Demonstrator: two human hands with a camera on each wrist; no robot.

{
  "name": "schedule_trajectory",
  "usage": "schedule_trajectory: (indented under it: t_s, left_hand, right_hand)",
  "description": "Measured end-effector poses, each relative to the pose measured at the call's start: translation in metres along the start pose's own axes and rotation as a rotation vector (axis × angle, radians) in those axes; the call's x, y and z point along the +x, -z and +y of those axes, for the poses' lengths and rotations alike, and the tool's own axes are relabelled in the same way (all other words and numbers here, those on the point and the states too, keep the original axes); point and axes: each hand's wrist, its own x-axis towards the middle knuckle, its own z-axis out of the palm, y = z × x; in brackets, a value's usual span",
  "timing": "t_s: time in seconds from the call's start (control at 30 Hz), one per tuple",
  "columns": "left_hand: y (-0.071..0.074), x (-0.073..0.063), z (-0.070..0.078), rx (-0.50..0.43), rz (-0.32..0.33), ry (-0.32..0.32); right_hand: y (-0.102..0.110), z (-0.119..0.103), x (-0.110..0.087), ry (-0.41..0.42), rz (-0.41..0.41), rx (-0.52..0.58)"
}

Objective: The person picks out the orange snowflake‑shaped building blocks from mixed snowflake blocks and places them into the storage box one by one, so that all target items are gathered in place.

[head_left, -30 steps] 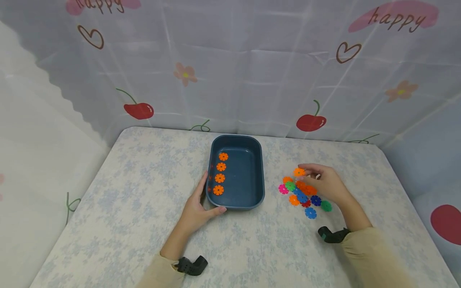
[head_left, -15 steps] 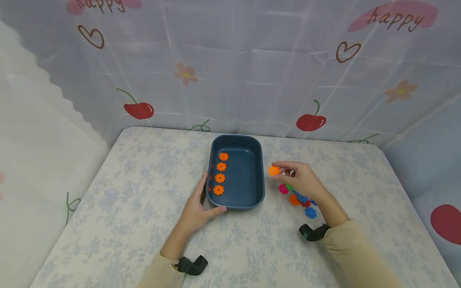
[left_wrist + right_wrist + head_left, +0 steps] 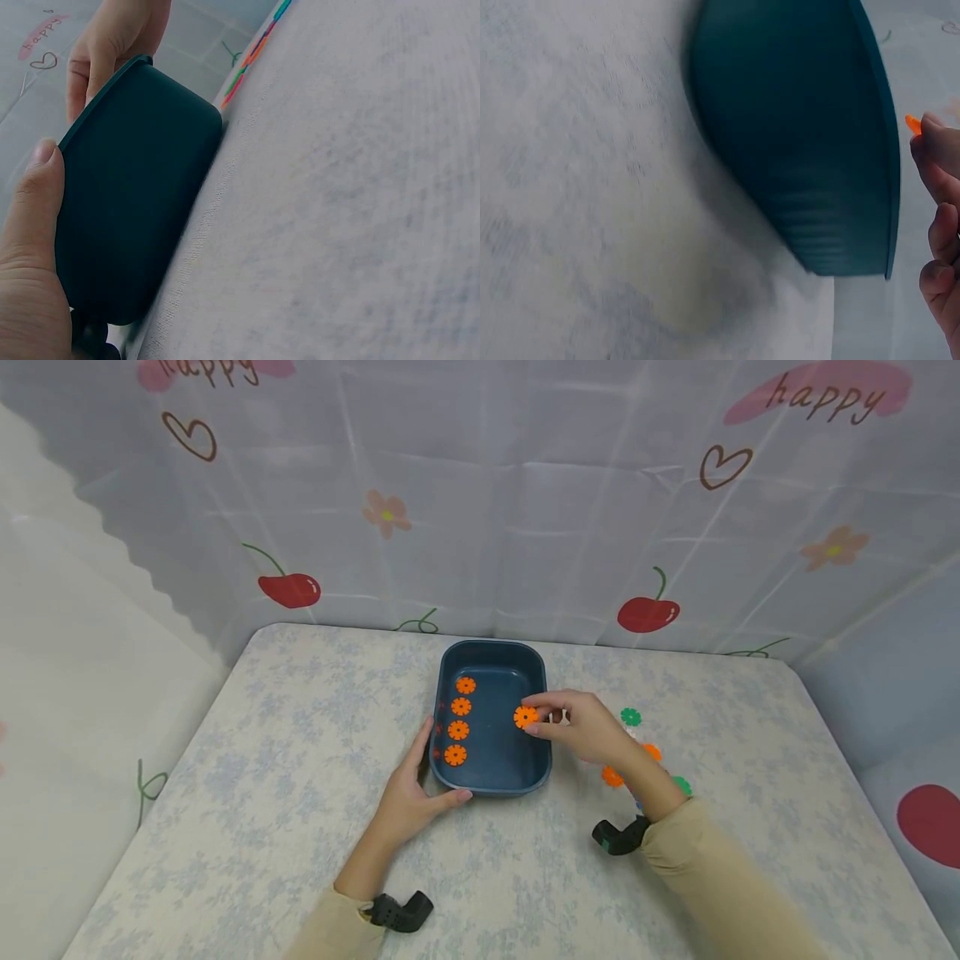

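A dark teal-blue rectangular plastic tub (image 3: 491, 792) stands on the table. My left hand (image 3: 408, 802) grips its near left corner, thumb at the front rim and fingers along the left wall; the left wrist view shows the thumb (image 3: 41, 195) against the wall. Between thumb and index finger, my right hand (image 3: 581, 722) pinches an orange snowflake disc (image 3: 526, 717) above the right side of the tub. In the right wrist view that disc (image 3: 913, 124) shows edge-on, higher than the rim. Several orange snowflake discs (image 3: 458, 730) lie in a column inside, along the left wall.
To the right, partly hidden by the right forearm, lie loose snowflake discs, among them green (image 3: 631, 717) and orange (image 3: 612, 776) ones. A patterned cloth covers the table (image 3: 300, 735). A printed curtain (image 3: 480, 527) hangs behind its far edge.
My right hand has carried the orange snowflake disc leftward from the loose pile to over the tub. The left hand and the tub have stayed in place.
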Motion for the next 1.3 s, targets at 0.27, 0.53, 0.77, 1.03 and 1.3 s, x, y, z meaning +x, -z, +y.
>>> schedule_trajectory:
  t_s: [0.27, 0.53, 0.77, 1.03, 1.3]
  left_hand:
    - [0.002, -0.003, 0.018, -0.018, -0.029, 0.033]
    - [0.004, -0.008, 0.033, -0.043, -0.037, 0.014]
    - [0.004, -0.008, 0.031, -0.041, -0.035, 0.016]
    - [0.005, -0.008, 0.032, -0.045, -0.037, 0.024]
    - [0.005, -0.008, 0.030, -0.054, -0.035, 0.020]
  right_hand:
    - [-0.020, -0.014, 0.012, 0.054, -0.136, -0.067]
    - [-0.034, -0.019, 0.020, 0.118, -0.254, -0.107]
    - [-0.045, -0.026, 0.027, 0.119, -0.363, -0.141]
    - [-0.052, -0.030, 0.028, 0.104, -0.436, -0.193]
    - [-0.057, -0.030, 0.029, 0.096, -0.436, -0.243]
